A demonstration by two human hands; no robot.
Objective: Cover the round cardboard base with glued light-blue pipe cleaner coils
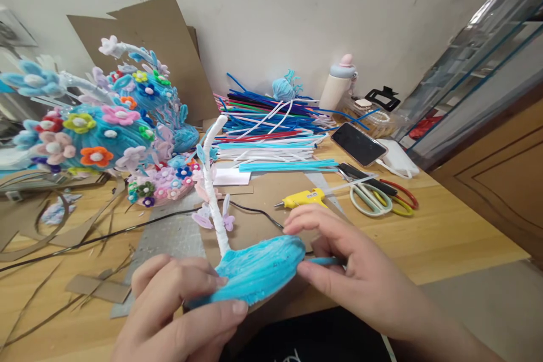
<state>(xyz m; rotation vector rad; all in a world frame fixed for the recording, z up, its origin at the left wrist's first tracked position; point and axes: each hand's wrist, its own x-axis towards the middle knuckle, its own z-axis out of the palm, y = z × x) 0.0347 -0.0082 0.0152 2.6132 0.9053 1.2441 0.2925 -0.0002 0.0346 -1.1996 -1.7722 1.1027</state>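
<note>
My left hand (pixel 182 305) is closed round the near edge of a light blue fuzzy dome-shaped piece (pixel 258 268) wrapped in pipe cleaner. A white wrapped stem (pixel 211 181) with small lilac and blue petals rises from the dome's left side. My right hand (pixel 352 271) pinches the loose end of a light blue pipe cleaner (pixel 326 261) at the dome's right edge, its forefinger resting on top of the dome.
A large turquoise craft piece (pixel 102 130) covered in small flowers stands at the left. A pile of coloured pipe cleaners (pixel 271 130) lies behind. A yellow glue gun (pixel 303 198), scissors (pixel 377 192), a phone (pixel 358 144), a bottle (pixel 337 85) and cardboard scraps (pixel 97 288) lie on the wooden table (pixel 445 232).
</note>
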